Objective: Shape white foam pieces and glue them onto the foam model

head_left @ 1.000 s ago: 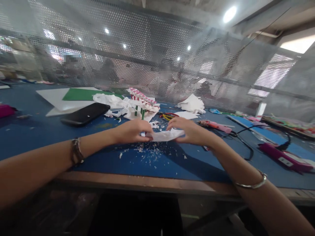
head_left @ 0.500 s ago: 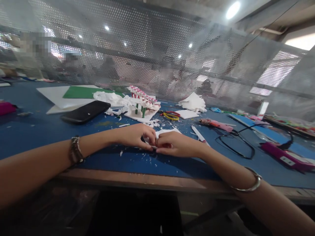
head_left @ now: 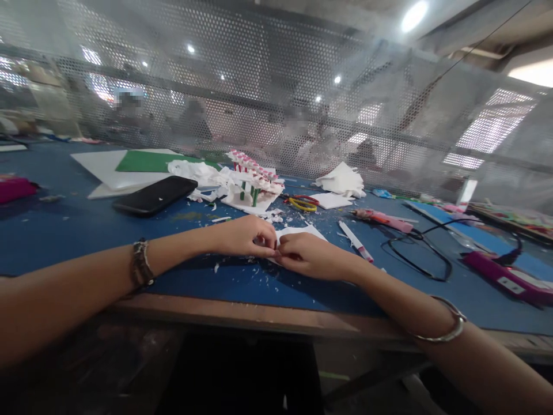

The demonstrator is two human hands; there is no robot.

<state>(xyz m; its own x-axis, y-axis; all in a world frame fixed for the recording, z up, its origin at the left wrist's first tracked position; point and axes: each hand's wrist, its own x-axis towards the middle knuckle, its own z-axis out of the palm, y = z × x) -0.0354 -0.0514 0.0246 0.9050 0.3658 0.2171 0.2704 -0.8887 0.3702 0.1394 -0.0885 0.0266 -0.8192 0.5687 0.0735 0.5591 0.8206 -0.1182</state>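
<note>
My left hand (head_left: 246, 235) and my right hand (head_left: 317, 256) meet fingertip to fingertip just above the blue tabletop, near its front edge. Both are closed in a pinch. What lies between the fingers is too small and too covered to name. Under and behind my right hand a white sheet (head_left: 307, 230) shows in part. Small white scraps (head_left: 266, 280) are scattered in front of the hands. To the right of my right hand lies a white and pink stick-like pen (head_left: 355, 241).
Behind the hands stands a small white model (head_left: 254, 187) with pink dots and green posts. Yellow-and-red-handled scissors (head_left: 302, 202) lie beside it. A black phone (head_left: 156, 196) is at left; a pink glue gun (head_left: 383, 219) and purple power strip (head_left: 505, 279) are at right. Mesh partition (head_left: 259, 86) behind.
The fingertips have come closer together and my left fingers have shifted slightly, covering the gap between the hands. The whole view has moved a little, so everything appears slightly further right.
</note>
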